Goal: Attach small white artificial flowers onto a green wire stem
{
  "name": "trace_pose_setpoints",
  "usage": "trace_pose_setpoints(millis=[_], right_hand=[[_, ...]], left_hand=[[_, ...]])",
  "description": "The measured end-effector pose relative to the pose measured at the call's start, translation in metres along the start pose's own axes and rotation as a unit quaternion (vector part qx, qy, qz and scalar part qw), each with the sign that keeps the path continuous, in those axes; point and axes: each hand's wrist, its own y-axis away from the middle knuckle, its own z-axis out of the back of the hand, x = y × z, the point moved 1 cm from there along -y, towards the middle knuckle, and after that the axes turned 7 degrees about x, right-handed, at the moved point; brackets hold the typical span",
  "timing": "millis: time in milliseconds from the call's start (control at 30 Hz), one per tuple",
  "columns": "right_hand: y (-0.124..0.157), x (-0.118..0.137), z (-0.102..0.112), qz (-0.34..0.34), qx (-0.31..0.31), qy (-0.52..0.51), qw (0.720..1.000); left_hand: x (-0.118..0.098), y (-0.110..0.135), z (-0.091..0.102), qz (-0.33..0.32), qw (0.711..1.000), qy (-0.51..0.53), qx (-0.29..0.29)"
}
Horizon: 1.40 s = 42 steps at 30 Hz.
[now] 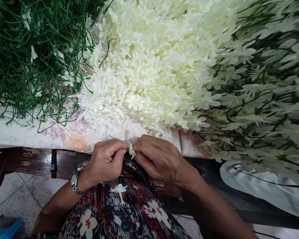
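My left hand (106, 161) and my right hand (159, 156) meet at the table's front edge, fingertips pinched together on a small cream artificial flower (131, 151). A green stem (117, 181) runs down from my left hand, with another cream flower (119, 189) hanging on it over my lap. A metal watch (74, 182) sits on my left wrist. Just beyond my hands lies a big heap of loose cream petals (159, 59).
A tangle of bare green stems (32, 56) fills the left of the table. White stamen bunches (99, 96) lie between stems and petals. Finished flower sprays (264, 99) pile up on the right. A floral cloth (40, 132) covers the dark wooden table edge (27, 161).
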Motion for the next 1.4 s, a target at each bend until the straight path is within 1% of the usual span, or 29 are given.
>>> trace_pose_setpoints(millis=[133,467,700,900,967,1067,1133,1233,1400], right_hand=[[0.001,-0.002,-0.003,0.001,0.006,0.000,1.000],[0.001,-0.002,-0.001,0.011,0.021,0.034,0.999],[0.003,-0.003,-0.003,0.021,0.028,0.058,0.998],[0.005,-0.004,-0.005,0.009,0.028,0.065,0.997],[0.005,-0.003,-0.005,0.002,0.022,0.066,0.998],[0.004,0.001,-0.003,0.000,-0.004,0.064,0.998],[0.003,0.005,-0.002,0.001,-0.037,0.063,0.997],[0.002,0.011,-0.001,0.009,-0.081,0.066,0.994],[-0.002,0.018,-0.001,0.017,-0.103,0.070,0.992]], left_hand=[[0.001,-0.001,-0.001,-0.009,1.000,-0.005,-0.001],[0.000,-0.005,-0.001,-0.015,0.999,-0.033,0.025],[0.002,-0.005,-0.004,-0.014,0.997,-0.062,0.036],[0.001,-0.006,-0.005,-0.002,0.997,-0.075,0.032],[0.001,-0.006,-0.004,0.008,0.998,-0.047,0.034],[0.003,-0.005,0.000,0.045,0.998,0.043,0.033],[0.004,-0.003,0.003,0.072,0.990,0.117,0.031],[0.004,0.001,0.007,0.090,0.975,0.201,0.021],[0.004,0.003,0.008,0.113,0.962,0.249,0.004]])
